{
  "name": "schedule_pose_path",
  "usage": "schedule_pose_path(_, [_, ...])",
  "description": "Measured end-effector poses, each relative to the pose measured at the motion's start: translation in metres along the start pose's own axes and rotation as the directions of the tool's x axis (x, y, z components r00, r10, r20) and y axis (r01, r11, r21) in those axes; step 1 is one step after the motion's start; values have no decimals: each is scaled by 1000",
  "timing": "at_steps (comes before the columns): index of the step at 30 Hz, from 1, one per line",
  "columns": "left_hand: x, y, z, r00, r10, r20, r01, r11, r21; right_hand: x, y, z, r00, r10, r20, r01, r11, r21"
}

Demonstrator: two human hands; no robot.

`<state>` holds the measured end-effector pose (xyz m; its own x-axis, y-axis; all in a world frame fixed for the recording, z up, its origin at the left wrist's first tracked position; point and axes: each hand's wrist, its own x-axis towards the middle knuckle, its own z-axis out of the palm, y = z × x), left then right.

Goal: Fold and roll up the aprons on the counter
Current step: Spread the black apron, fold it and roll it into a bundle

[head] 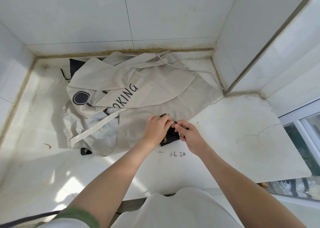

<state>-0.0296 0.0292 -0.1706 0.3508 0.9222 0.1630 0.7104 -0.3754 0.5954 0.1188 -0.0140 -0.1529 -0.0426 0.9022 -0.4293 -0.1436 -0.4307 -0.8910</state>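
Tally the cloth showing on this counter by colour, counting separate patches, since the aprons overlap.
Beige heap: 1
Pale grey cloth: 1
Dark navy patches: 3 (navy roll pinched by left hand and right hand; back patch; front patch)
Total: 5

Beige apron with black lettering, a dark navy roll, white marbled counter.

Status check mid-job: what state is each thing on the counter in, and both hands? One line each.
dark bundle: small, tightly folded or rolled, lying on the near edge of the beige cloth.
left hand: fingers curled on the dark bundle.
right hand: pinches the bundle's top.
beige aprons: unfolded, crumpled in a heap, straps loose.
dark apron: mostly hidden under the heap.
counter: cracked at its right side.
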Motion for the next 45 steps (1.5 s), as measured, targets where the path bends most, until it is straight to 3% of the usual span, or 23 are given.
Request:
schedule_pose_path(2, [-2,1,1,983,-103,153,131,974,-187,-2,2,1,1000,-10,-11,10,999,42])
schedule_pose_path(3, [-3,2,1,979,-109,173,143,969,-202,-2,3,1,1000,-14,-18,15,997,69])
schedule_pose_path(6, [-8,6,4,978,-101,185,140,967,-214,0,2,4,1000,-10,-29,13,994,111])
schedule_pose_path(12, [-9,12,3,951,-230,208,285,911,-298,7,1,4,998,32,-52,-29,998,53])
schedule_pose_path(21, [-6,14,-7,988,-128,84,134,988,-77,10,-6,0,994,78,-71,-78,997,8])
schedule_pose_path(24, [-7,8,-5,984,-111,142,127,986,-107,10,-5,0,995,81,-59,-81,997,-3])
schedule_pose_path(27, [-10,6,3,983,-48,176,52,998,-18,9,-2,4,994,90,-61,-90,996,6])
schedule_pose_path(33, [-21,15,23,980,-73,184,72,997,14,11,2,5,983,121,-140,-113,992,63])
schedule_pose_path(38, [-20,23,27,939,-292,181,313,944,-102,13,-2,5,984,147,-96,-141,988,69])
schedule_pose_path(45, [-15,21,19,951,-254,173,275,955,-108,12,-2,1,987,122,-102,-122,993,4])
